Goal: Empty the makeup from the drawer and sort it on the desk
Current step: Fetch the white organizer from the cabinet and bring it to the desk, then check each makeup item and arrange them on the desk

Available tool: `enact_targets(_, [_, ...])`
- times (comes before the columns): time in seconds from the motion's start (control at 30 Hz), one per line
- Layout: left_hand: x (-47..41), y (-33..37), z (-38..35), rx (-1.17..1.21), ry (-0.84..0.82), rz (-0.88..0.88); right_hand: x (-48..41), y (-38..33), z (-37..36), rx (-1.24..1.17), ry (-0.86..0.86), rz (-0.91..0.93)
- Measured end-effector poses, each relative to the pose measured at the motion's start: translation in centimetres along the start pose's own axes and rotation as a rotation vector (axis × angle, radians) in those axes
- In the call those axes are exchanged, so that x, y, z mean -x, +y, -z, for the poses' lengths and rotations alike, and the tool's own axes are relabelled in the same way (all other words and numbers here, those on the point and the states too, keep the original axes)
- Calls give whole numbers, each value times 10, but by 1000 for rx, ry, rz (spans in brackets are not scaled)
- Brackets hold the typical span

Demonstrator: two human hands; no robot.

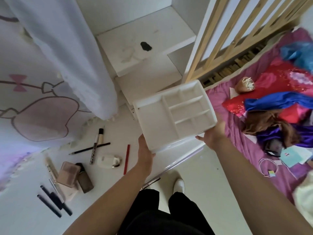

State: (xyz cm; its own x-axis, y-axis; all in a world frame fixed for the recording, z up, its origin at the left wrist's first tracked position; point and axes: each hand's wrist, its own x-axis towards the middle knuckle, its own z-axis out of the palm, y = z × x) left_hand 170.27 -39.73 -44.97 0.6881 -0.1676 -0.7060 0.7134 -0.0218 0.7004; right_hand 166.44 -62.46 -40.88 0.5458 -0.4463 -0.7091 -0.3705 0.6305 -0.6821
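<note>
- The drawer [174, 114], a white tray with several compartments, is held up in the air between the two hands, beyond the tabletop's edge, and it is tilted a little toward the camera.
- No makeup is seen in any of its compartments, so the emptying step is judged to be finished or nearly finished.
- The sorting is judged to be not yet done: the makeup lies loose on the tabletop [33, 221], to the left of the left hand [144, 150].
- Nearest to that hand a red pencil [126, 159] is seen, then a white case [108, 161], a black pencil [89, 148] crossed by a mascara tube [96, 146], and further left two compacts [67, 173] and some dark pens [54, 200].
- For the next move the drawer probably must be put down, so that both hands are freed and like items can be gathered together.
- The left hand is closed on the drawer's near left corner, with the thumb at the edge; the fingers are hidden beneath.
- The right hand [213, 134] is closed on the near right corner from below; how far its fingers are curled cannot be told.
- To the right of the right hand a bed [237, 158] with clothes on it is seen.
</note>
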Motion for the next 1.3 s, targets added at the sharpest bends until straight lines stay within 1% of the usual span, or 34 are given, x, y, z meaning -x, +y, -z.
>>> enact_targets(0.17, [-5, -7, 9, -202, 86, -56, -2, 8, 4, -18, 152, 33])
enact_targets(0.23, [5, -11, 6, -137, 193, -66, 2, 16, 9, 43, 192, 98])
enact_targets(0.3, [31, -6, -3, -42, 340, -158, 14, 23, 14, 117, 155, 155])
enact_targets(0.33, [42, -6, -8, -3, 387, -203, 21, 24, 17, 140, 119, 170])
enact_targets(0.4, [65, -12, -20, 38, 424, -259, 38, 23, 26, 180, 28, 191])
enact_targets(0.47, [73, -16, -25, 8, 380, -282, 43, 23, 29, 265, -31, 238])
enact_targets(0.53, [83, -21, -33, -43, 329, -302, 47, 22, 35, 401, -101, 297])
enact_targets(0.6, [92, -25, -43, -49, 314, -277, 46, 23, 44, 485, -167, 306])
enact_targets(0.77, [103, -13, -51, -1, 358, -198, 56, 14, 56, 540, -271, 312])
enact_targets(0.83, [105, -9, -48, -54, 373, -175, 57, 12, 59, 548, -275, 320])
enact_targets(0.93, [110, -10, -46, -115, 362, -186, 60, 10, 61, 556, -280, 324])
enact_targets(1.03, [109, -14, -45, -116, 379, -199, 67, 11, 62, 546, -262, 346])
enact_targets(1.2, [112, -23, -40, -27, 429, -250, 67, 23, 64, 499, -179, 341])
enact_targets(1.23, [112, -26, -40, -37, 440, -256, 68, 26, 64, 480, -146, 337])
enact_targets(1.3, [111, -33, -39, -154, 481, -262, 68, 33, 66, 440, -52, 334])
